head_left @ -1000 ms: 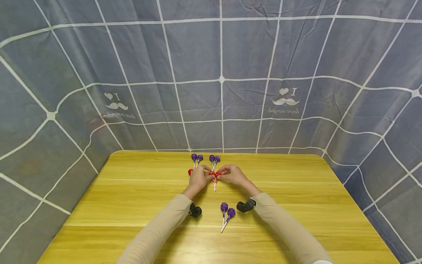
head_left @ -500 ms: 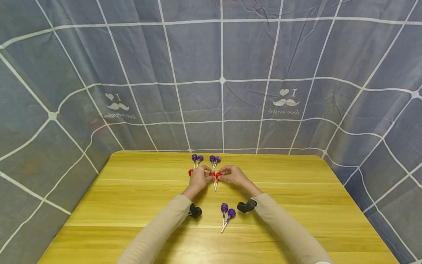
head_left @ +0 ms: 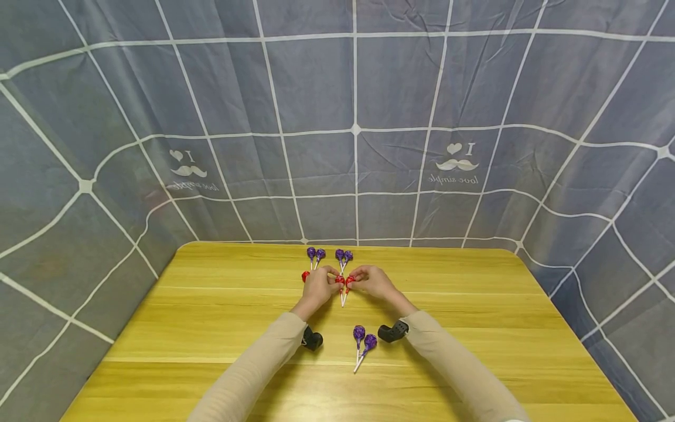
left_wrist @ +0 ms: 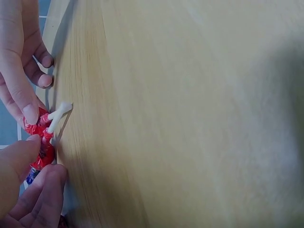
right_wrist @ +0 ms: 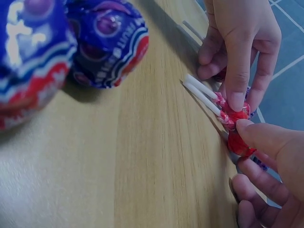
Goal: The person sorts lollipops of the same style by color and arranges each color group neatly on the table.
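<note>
Two red-wrapped lollipops lie side by side near the back of the table, their white sticks meeting in a narrow V toward the person. My left hand (head_left: 318, 285) pinches the left lollipop (head_left: 340, 281) by its wrapped head between thumb and fingers. From the other side, the thumb and fingers of my right hand (head_left: 374, 281) pinch the head of the right lollipop (head_left: 350, 282). In the right wrist view both heads sit close together, the right one (right_wrist: 240, 145) in front. Another red lollipop (head_left: 306, 275) shows beside my left hand, which partly hides it.
Two pairs of purple lollipops lie at the back, a left pair (head_left: 320, 254) and a right pair (head_left: 340, 255) just beyond the hands. A further purple pair (head_left: 371, 341) lies between the forearms. A grey curtain (head_left: 395, 217) hangs behind the wooden table (head_left: 474, 351).
The two red heads have come slightly apart, and the sticks' lower ends have shifted a little while still meeting. Both hands stay almost in place, holding the same lollipops.
</note>
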`<state>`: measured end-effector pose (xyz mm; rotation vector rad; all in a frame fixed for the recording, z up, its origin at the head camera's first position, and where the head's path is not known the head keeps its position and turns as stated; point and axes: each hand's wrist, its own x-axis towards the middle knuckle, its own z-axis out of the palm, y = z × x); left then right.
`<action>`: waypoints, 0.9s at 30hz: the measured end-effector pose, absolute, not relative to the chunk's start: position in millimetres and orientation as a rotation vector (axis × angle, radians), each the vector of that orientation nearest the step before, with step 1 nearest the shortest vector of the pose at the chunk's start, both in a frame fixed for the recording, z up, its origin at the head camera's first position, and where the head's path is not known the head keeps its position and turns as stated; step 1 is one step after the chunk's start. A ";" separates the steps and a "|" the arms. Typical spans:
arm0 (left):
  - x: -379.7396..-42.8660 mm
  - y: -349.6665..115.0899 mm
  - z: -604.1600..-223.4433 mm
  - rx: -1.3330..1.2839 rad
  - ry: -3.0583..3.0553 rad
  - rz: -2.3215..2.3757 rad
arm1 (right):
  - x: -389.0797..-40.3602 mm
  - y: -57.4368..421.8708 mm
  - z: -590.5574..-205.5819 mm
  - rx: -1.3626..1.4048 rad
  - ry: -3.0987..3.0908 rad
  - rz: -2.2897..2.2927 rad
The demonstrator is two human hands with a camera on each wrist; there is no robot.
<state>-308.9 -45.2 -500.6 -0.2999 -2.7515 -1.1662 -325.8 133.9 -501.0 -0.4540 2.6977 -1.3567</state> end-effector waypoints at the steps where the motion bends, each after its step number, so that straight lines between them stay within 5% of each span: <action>1: -303.3 -43.4 -492.6 -0.264 -2.775 -1.183 | -325.6 133.6 -501.5 -0.457 2.710 -1.349; 27: -298.3 -41.4 -488.3 -0.217 -2.808 -1.181 | -327.5 138.6 -504.0 -0.467 2.683 -1.389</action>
